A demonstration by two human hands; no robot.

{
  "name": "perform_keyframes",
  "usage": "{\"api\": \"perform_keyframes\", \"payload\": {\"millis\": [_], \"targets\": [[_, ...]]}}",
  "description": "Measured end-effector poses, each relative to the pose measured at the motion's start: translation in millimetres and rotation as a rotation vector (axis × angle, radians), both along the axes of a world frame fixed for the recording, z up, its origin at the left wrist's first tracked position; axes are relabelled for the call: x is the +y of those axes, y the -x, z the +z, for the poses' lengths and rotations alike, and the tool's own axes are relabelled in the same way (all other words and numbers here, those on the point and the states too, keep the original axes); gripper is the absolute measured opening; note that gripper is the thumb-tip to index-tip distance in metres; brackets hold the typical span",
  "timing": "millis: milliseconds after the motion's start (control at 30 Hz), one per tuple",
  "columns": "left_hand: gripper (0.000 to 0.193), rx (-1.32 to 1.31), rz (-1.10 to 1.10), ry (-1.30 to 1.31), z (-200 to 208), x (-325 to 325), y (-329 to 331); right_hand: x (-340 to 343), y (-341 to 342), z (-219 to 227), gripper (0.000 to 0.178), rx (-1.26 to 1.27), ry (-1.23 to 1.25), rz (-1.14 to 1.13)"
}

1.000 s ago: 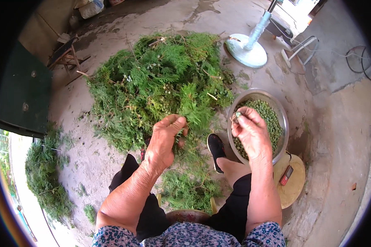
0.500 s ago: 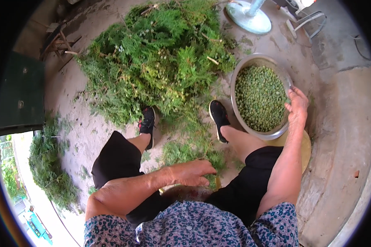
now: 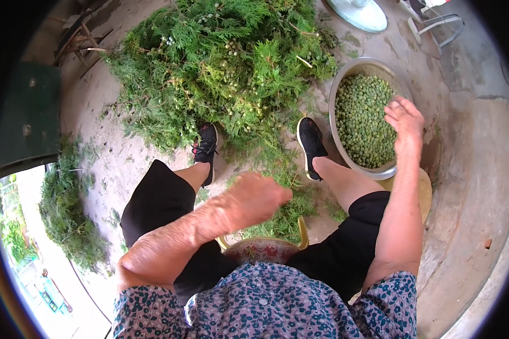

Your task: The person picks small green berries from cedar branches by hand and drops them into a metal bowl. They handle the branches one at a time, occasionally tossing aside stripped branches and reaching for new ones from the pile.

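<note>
My right hand (image 3: 405, 121) hangs over the right side of a round metal basin (image 3: 333, 96). Its fingers are loosely bent and a little apart, and I see nothing held between them. The basin is filled with small green cones (image 3: 363, 121), like those of an evergreen. In front of my body, between my knees, my left hand (image 3: 255, 198) is raised above the floor and the fallen sprigs. Motion smears its curled fingers, so whether they hold anything is hidden. Beyond my feet lies a large heap of green evergreen branches (image 3: 220, 73), some bearing pale cones.
A patterned seat with a yellow frame (image 3: 303, 233) shows between my thighs. A yellow round surface (image 3: 425, 195) lies partly under the basin. Another branch pile (image 3: 68, 217) is at the left. A pale round base (image 3: 361, 14) and a metal-framed chair (image 3: 438, 28) stand at the back right.
My right hand has moved from the basin's right rim to above its contents. My left hand has risen and moved forward. The view has shifted slightly, and the basin sits higher in it.
</note>
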State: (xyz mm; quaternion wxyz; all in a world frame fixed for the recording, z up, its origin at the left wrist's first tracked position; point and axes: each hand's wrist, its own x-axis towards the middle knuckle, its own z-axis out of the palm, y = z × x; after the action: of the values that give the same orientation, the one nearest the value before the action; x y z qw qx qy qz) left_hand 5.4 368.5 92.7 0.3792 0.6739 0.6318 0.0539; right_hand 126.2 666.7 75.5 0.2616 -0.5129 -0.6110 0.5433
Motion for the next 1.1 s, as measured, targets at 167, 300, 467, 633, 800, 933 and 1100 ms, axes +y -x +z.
{"api": "perform_keyframes", "payload": {"millis": [167,300,467,633,800,933,1100], "targets": [[0.022,0.250,0.440,-0.507,12,-17,53,-43,46,-69,0.025,-0.201,0.109,0.373],[0.022,0.271,0.534,-0.285,38,-15,77,-79,54,-163,0.023,-0.403,0.021,0.580],[0.026,0.279,0.605,-0.226,47,-21,90,-144,41,-257,0.033,-0.704,-0.137,0.924],[0.032,0.256,0.635,-0.108,43,-13,89,-178,46,-287,0.044,-0.627,-0.491,0.966],[0.042,0.250,0.713,-0.103,51,-18,90,-224,55,-308,0.033,-0.667,-0.667,1.096],[0.045,0.247,0.672,-0.139,42,-18,91,-245,5,-294,0.030,-0.763,-0.484,1.223],[0.050,0.297,0.652,-0.153,44,-23,91,-218,22,-280,0.027,-0.781,-0.302,0.928]]}}
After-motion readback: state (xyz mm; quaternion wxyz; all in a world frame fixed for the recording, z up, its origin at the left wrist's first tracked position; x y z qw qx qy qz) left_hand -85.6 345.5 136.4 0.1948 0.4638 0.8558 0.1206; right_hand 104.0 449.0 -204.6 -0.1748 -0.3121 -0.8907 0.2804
